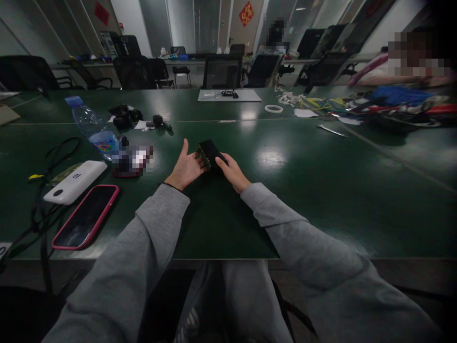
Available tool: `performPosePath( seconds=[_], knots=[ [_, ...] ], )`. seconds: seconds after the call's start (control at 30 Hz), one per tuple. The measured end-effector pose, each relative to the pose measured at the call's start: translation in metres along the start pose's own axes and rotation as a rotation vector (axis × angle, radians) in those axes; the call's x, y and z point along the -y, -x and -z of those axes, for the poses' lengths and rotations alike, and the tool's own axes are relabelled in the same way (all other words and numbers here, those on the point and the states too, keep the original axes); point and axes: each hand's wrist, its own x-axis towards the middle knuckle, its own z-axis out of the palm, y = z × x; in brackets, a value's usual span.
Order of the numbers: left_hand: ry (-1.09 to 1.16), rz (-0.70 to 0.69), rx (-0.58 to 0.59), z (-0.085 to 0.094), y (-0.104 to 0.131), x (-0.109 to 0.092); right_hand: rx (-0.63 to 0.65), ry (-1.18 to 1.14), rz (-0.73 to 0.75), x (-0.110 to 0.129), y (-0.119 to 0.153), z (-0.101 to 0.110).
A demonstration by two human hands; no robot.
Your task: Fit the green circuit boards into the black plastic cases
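Observation:
A small black box-like object (210,151) with a greenish edge, perhaps a circuit board, is held above the green table (228,224). My right hand (231,170) grips its right side, thumb on top. My left hand (187,166) is palm up at its left end, thumb stretched out and fingers apart; the fingertips reach behind the object's edge, and whether they touch it is unclear. Left of my left arm lie a phone in a pink case (86,216), a white power bank (75,182) and a dark, partly blurred item (132,162).
A tilted plastic bottle (94,128), black parts (126,116) and a black strap (37,214) are at the left. Farther back are a white board (229,95) and a white ring (273,108). Cables (321,105) and a metal tool (332,131) lie at the right, near another person.

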Motion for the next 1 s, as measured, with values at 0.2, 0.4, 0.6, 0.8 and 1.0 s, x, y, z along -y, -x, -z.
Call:
performPosePath(
  seconds=[0.2, 0.4, 0.6, 0.8, 1.0],
  knots=[
    [-0.147, -0.125, -0.042, 0.001, -0.005, 0.007, 0.033, -0.498, -0.276, 0.007, -0.006, 0.009],
    [-0.274, -0.183, -0.128, 0.004, -0.006, 0.011, 0.194, -0.610, -0.322, 0.017, 0.001, 0.007],
    [-0.282, -0.189, -0.134, 0.001, -0.004, 0.008, 0.262, -0.590, -0.318, 0.021, 0.003, 0.006],
    [-0.304, -0.193, -0.130, 0.002, -0.005, 0.009, 0.254, -0.576, -0.324, 0.019, 0.002, 0.006],
    [-0.335, -0.216, -0.085, 0.003, -0.005, 0.010, 0.255, -0.413, -0.214, 0.021, 0.002, 0.005]
  ],
)
